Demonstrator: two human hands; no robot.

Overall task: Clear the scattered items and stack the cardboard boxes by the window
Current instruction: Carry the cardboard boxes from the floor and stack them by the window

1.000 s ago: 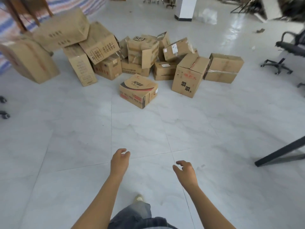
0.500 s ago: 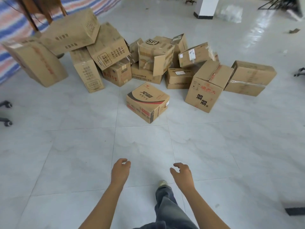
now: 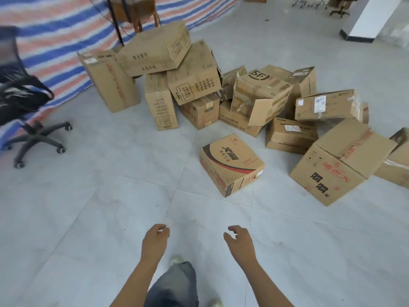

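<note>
My left hand (image 3: 155,241) and right hand (image 3: 240,242) hang loosely curled, holding nothing. The nearest box (image 3: 231,163) lies flat (corner toward me), long axis running away rightward.

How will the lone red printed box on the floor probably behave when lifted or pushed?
The red printed box looks closed with crisp edges, so probably stiff. Lying flat on the glossy floor, it would likely slide if pushed. Weight unclear.

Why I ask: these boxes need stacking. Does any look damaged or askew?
Yes. The SF-marked box in the pile's middle has a flap hanging open. The big top box at the back left sits tilted across others. The red-striped box lies alone in front.
</note>
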